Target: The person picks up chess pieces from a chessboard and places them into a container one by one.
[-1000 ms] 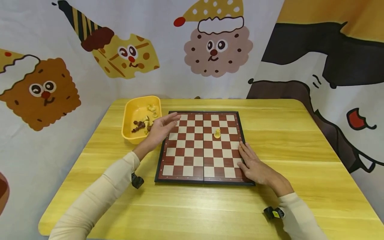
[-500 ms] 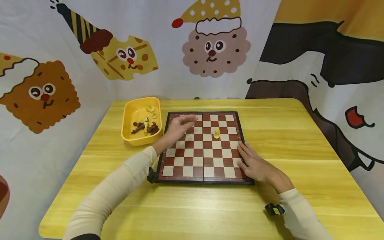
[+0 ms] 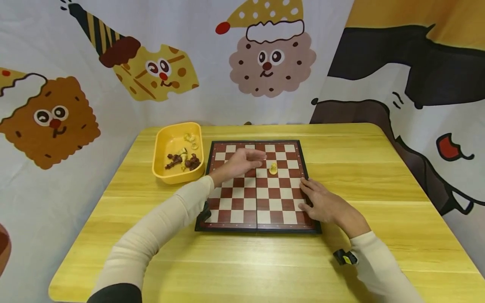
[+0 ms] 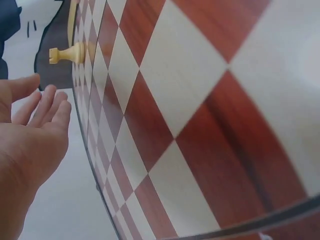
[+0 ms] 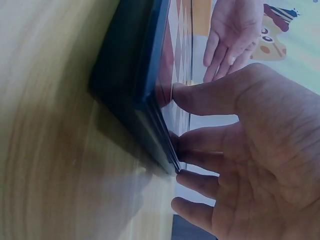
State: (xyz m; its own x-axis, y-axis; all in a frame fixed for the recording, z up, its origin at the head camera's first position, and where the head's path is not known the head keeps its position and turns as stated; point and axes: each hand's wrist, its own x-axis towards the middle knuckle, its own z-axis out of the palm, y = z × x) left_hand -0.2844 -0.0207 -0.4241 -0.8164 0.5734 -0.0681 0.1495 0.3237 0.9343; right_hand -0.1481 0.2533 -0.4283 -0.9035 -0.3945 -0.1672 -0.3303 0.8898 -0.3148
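Observation:
A chessboard (image 3: 243,204) with red-brown and cream squares and a dark rim lies flat on the table. One pale yellow rook (image 4: 67,53) stands upright on its right half. My left hand (image 3: 242,163) is above the board, just left of the rook and apart from it. In the left wrist view its fingers are loosely extended and hold nothing. My right hand (image 3: 327,206) rests at the board's right edge; in the right wrist view its thumb and fingertips touch the rim and top, and nothing is gripped.
A yellow plastic box (image 3: 178,178) stands left of the board, near its far corner. Inside lie several dark brown chess pieces (image 3: 193,162) and several pale yellow ones. Behind the wooden table (image 3: 235,267) hangs a curtain with cartoon figures.
My left hand has moved right, from beside the yellow box to over the board near the rook. The right hand has stayed at the board's edge, and the rook has not moved.

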